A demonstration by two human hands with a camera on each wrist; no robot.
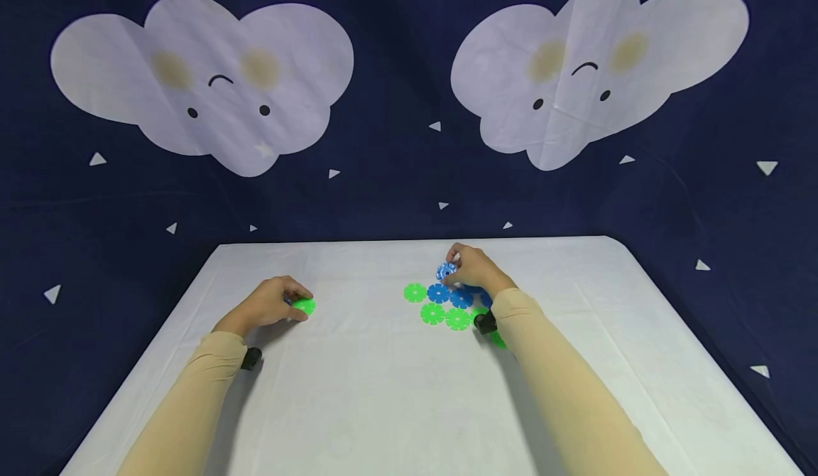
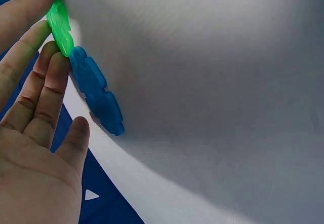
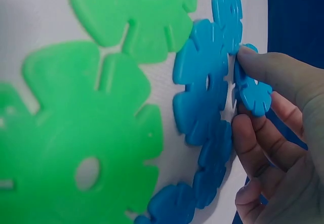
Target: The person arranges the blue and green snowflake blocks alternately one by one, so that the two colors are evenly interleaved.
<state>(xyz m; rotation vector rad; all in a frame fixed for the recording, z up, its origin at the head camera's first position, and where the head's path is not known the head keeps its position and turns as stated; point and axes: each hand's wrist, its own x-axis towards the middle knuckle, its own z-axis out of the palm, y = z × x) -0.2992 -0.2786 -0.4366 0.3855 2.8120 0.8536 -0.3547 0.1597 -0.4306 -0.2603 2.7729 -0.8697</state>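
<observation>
On the left of the table, my left hand (image 1: 267,303) pinches a green notched plastic disc (image 1: 305,306) between thumb and fingers. A blue notched disc (image 2: 96,89) sits right at the green disc's lower edge in the left wrist view, close over the white surface; in the head view the hand mostly covers it. Farther right, my right hand (image 1: 478,268) grips another blue notched disc (image 3: 254,96) with thumb and fingertips, tilted up at the far side of a group of discs. A flat blue disc (image 3: 205,82) lies close beside those fingers.
Several green discs (image 1: 432,313) and blue discs (image 1: 438,293) lie flat below the right hand, some partly hidden by its wrist. The white-covered table (image 1: 364,391) ends at a dark blue cloth backdrop (image 1: 402,199) with clouds.
</observation>
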